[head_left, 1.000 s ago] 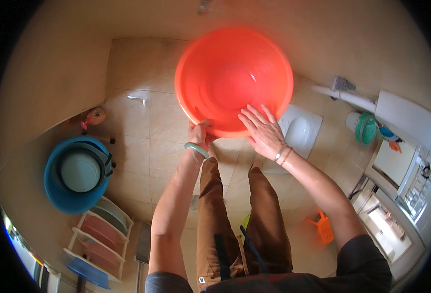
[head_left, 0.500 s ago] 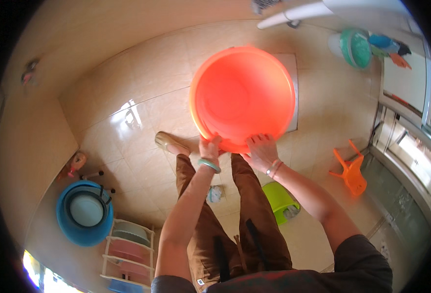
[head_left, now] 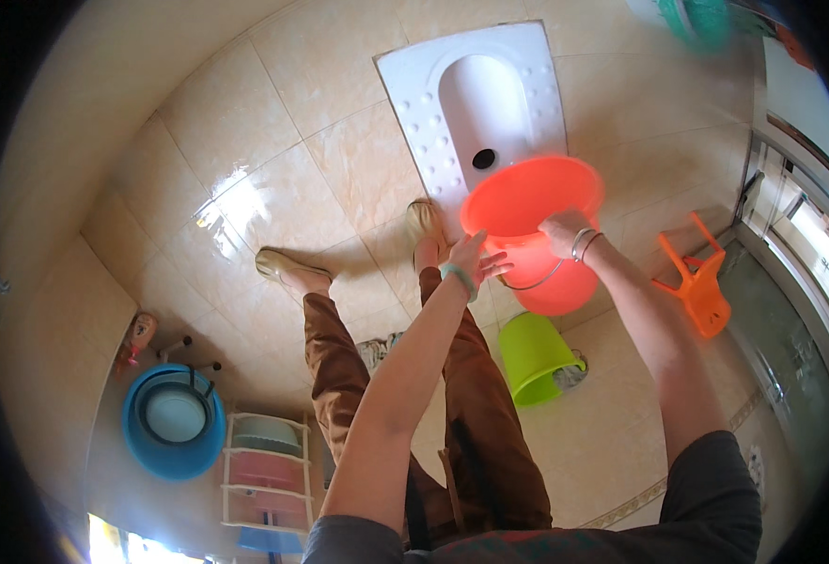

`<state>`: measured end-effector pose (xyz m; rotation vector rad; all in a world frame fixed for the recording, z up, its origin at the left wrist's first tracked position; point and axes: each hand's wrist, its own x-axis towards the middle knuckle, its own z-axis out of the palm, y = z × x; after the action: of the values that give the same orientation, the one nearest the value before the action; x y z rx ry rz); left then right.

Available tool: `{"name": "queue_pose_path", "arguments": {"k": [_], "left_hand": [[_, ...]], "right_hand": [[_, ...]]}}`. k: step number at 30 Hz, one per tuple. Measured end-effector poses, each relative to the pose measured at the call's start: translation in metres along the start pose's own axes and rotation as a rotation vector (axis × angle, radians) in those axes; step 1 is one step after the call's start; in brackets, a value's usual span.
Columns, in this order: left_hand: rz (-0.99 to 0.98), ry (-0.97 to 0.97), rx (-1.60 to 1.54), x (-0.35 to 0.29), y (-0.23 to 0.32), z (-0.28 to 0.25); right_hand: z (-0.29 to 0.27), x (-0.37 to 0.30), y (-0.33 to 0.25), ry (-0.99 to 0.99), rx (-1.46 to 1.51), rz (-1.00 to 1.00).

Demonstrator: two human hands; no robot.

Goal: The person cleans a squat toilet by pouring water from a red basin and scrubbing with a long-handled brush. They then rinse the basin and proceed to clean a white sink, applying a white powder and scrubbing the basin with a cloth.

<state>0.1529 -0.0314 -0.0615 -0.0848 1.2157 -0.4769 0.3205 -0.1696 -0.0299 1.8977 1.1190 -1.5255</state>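
Observation:
A red-orange bucket [head_left: 557,293] with a thin wire handle is in front of me, right of centre, its mouth facing up and away from me. My right hand [head_left: 565,231] is closed over its near rim. Beside the bucket's left side is my left hand [head_left: 476,261], its fingers spread with nothing gripped. Whether those fingertips touch the bucket I cannot tell. Beyond the bucket a white squat toilet [head_left: 424,108] is set in the tiled floor, its near right part hidden by the bucket.
A lime-green bucket [head_left: 525,352] with grey cloth [head_left: 570,376] lies tipped near my right leg. An orange stool [head_left: 706,296] stands at right. Blue basins [head_left: 142,451] and a rack [head_left: 245,491] are at lower left. A teal bucket [head_left: 701,21] is at far right.
The red-orange bucket has moved right and nearer, and its mouth no longer faces me. The squat toilet has come into view. My left hand has let go of the rim and opened.

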Motion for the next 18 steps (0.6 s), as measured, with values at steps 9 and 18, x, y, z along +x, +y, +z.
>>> {"name": "queue_pose_path", "arguments": {"k": [9, 18], "left_hand": [[-0.098, 0.020, 0.052, 0.002, -0.006, -0.003], [-0.176, -0.025, -0.025, -0.013, -0.009, -0.025]], "right_hand": [[0.003, 0.047, 0.014, -0.201, -0.078, -0.046], [-0.020, 0.045, -0.012, -0.296, -0.153, -0.006]]}}
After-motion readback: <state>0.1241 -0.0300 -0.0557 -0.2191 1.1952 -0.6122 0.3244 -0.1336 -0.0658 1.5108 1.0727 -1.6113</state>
